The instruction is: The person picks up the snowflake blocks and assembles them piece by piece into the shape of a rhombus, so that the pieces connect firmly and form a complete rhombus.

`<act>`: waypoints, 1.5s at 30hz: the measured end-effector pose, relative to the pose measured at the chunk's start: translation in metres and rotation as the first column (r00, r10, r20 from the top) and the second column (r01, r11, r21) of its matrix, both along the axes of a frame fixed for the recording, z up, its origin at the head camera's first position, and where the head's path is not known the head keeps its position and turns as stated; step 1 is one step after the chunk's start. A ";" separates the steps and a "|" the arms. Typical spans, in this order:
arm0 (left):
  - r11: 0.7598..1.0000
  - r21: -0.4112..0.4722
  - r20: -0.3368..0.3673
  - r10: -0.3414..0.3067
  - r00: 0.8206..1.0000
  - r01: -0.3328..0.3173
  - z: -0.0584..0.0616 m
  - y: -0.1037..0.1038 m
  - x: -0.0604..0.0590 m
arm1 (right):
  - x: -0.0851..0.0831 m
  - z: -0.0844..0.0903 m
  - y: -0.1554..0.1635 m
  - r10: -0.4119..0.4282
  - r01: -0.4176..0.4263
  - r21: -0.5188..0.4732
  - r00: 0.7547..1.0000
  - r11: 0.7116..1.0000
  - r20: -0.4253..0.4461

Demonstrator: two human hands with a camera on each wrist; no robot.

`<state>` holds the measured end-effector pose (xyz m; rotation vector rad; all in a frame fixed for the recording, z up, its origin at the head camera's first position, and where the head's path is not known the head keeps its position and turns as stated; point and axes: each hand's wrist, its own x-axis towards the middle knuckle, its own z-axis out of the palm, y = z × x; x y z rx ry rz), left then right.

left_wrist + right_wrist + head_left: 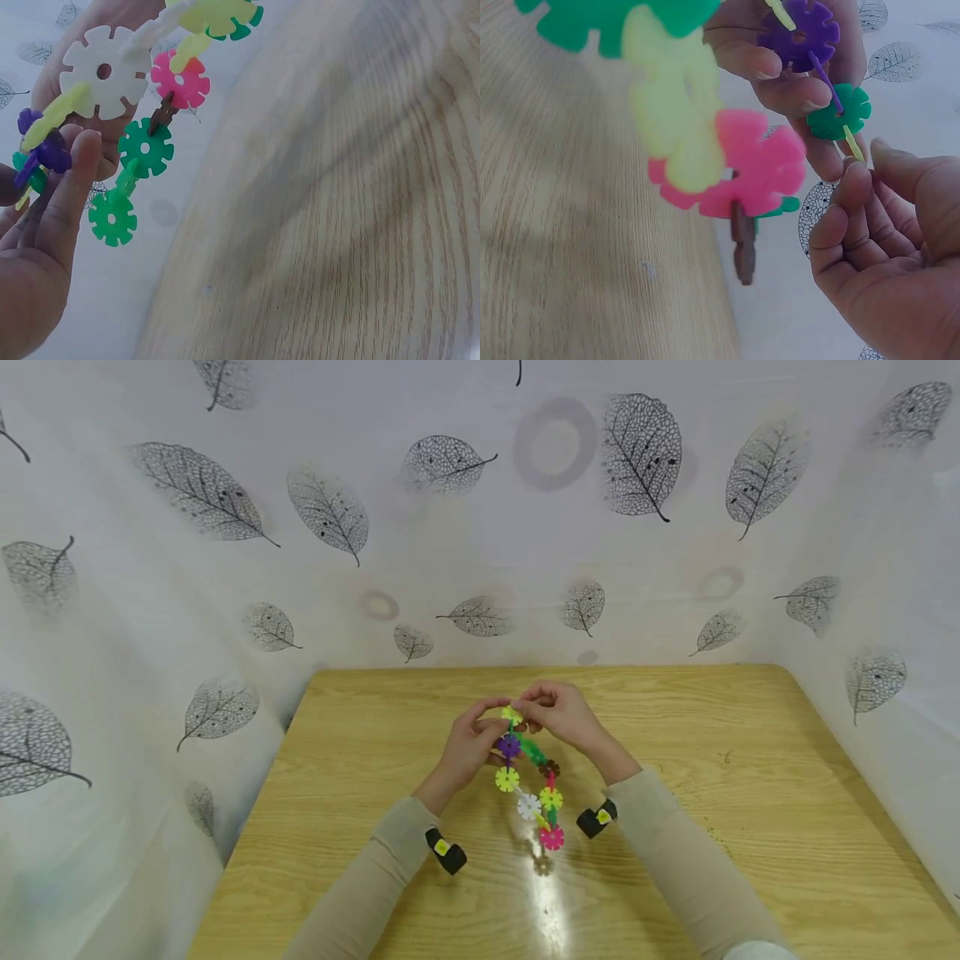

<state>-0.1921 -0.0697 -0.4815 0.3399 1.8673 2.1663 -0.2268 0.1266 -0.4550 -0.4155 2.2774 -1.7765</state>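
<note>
A chain of slotted plastic snowflake discs hangs in a loop between the two hands above the table. In the head view its lowest piece is a pink disc [552, 837], with a white disc [528, 807] up and to the left. My left hand [468, 745] holds the chain near its upper end, around the purple disc [799, 36] and the green disc [838, 112]. My right hand [566, 714] pinches the yellow disc [512, 715] at the top, seen edge-on in the right wrist view. On the left wrist view, a green disc [112, 217] hangs at a free end.
A wood-grain table [360, 718] lies beneath the hands. Behind it and at both sides hangs a pale curtain [480, 543] with leaf prints. Black wrist cameras [446, 852] are strapped over both sleeves.
</note>
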 end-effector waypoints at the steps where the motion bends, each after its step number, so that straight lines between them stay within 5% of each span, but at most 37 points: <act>1: 1.000 0.001 0.000 0.001 1.000 -0.001 0.000 0.000 0.000 | 0.000 0.000 0.000 -0.004 0.004 0.000 1.000 1.000 -0.009; 10: 0.998 -0.015 0.007 0.057 0.998 -0.056 0.003 -0.002 -0.002 | 0.003 -0.019 0.012 -0.030 0.032 0.044 0.999 0.999 -0.030; 16: 0.995 -0.015 0.010 0.094 0.996 -0.094 0.005 -0.005 -0.003 | 0.012 -0.032 0.014 0.125 -0.136 0.137 0.988 0.981 0.086; 22: 0.993 -0.026 0.000 0.111 0.994 -0.111 0.004 -0.007 -0.005 | 0.018 -0.035 0.011 0.215 -0.219 -0.005 0.952 0.976 0.216; 45: 0.983 0.062 -0.001 0.173 0.985 -0.172 0.003 -0.002 -0.005 | 0.024 -0.017 0.007 0.077 -0.071 -0.049 0.987 0.996 0.140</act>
